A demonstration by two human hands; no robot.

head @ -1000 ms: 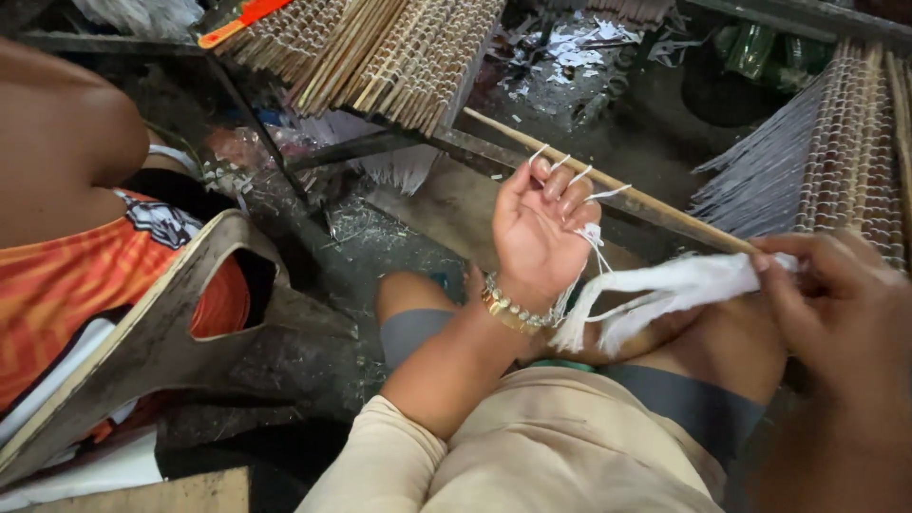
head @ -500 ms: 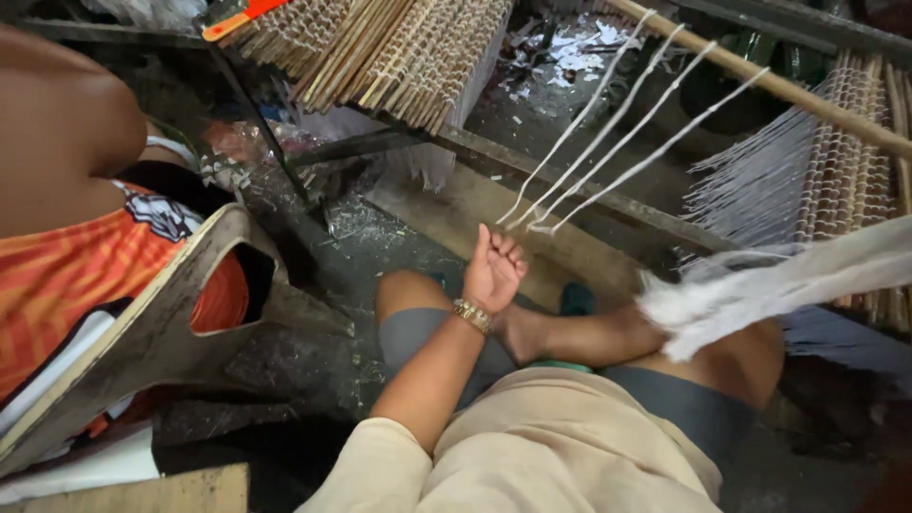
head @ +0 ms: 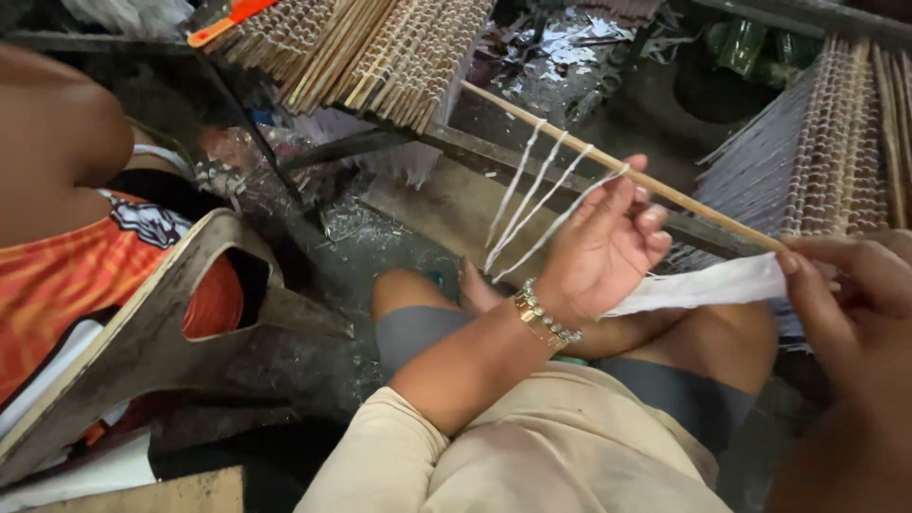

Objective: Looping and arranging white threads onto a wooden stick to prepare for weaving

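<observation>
Left hand (head: 603,252) pinches white strands (head: 532,204) looped over the stick (head: 665,190) at 12 o'clock. Right hand (head: 850,285), at 3 o'clock, grips the white strip bundle (head: 708,285). Keep tension even and strands separated.

No packages, labels, signs — no screens

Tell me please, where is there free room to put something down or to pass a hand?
Free: the bare board between the dark rail and the knees. Crowded: the white strands run from the stick to the left hand; the right hand holds the white strip.
</observation>
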